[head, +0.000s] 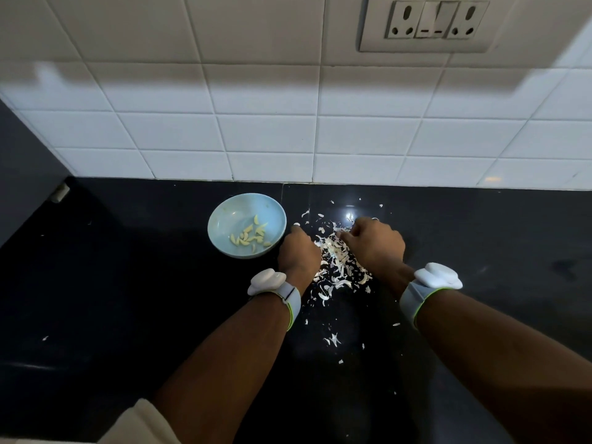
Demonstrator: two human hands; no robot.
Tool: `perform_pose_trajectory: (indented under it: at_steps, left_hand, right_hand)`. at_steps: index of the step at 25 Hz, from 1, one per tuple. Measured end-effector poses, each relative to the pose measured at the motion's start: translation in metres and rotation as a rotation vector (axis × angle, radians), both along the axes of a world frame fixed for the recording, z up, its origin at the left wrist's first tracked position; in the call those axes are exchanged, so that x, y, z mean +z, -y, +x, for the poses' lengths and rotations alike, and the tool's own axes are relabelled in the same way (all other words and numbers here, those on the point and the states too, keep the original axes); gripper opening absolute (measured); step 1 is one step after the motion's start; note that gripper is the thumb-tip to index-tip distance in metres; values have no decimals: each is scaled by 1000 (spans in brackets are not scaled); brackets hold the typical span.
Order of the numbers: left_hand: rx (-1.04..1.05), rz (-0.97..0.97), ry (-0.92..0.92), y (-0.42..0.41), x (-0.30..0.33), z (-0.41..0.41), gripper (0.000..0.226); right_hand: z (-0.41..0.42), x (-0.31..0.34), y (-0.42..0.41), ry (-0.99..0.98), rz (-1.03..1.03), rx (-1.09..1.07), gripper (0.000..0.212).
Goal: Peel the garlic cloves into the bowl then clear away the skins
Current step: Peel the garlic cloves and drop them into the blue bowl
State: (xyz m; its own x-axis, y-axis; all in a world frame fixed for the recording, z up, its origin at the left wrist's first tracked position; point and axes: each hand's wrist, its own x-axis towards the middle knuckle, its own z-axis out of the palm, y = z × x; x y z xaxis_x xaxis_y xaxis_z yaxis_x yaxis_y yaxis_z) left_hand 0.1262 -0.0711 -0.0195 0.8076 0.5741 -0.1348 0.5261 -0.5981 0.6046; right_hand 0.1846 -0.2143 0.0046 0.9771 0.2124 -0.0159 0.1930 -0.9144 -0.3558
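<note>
A light blue bowl (224, 216) stands on the black counter and holds several peeled garlic cloves (248, 238). Right of it lies a heap of white garlic skins (336, 256), with loose flakes scattered around it. My left hand (298, 251) rests on the counter at the heap's left edge, between the bowl and the skins, its fingers reaching forward. From the right side of the heap, my right hand (378, 243) curls its fingers down into the skins and grips some of them. The fingertips of both hands are partly hidden.
Stray skin flakes (333, 339) lie nearer to me on the counter (128, 299). A white tiled wall (266, 139) rises right behind the bowl, with a socket panel (429, 24) high on the right. Both wrists wear bands with white sensors.
</note>
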Motion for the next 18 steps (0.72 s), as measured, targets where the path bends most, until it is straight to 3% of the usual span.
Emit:
perform_pose_trajectory:
  at_steps: [2, 6, 11, 14, 18]
  left_hand:
    - [-30, 67, -81, -3, -1, 7, 40]
    - [-95, 184, -215, -9, -5, 23, 69]
    - [-84, 204, -143, -7, -3, 28, 35]
    - [-69, 195, -89, -5, -7, 28, 30]
    - [-16, -4, 90, -4, -13, 32, 14]
  right_hand:
    - [5, -1, -2, -15, 131, 15, 17]
    - [13, 0, -3, -43, 220, 9, 15]
    - [21, -2, -5, -60, 245, -18, 16]
    - [23, -2, -6, -54, 205, -20, 17]
    - [24, -7, -7, -137, 387, 33, 19]
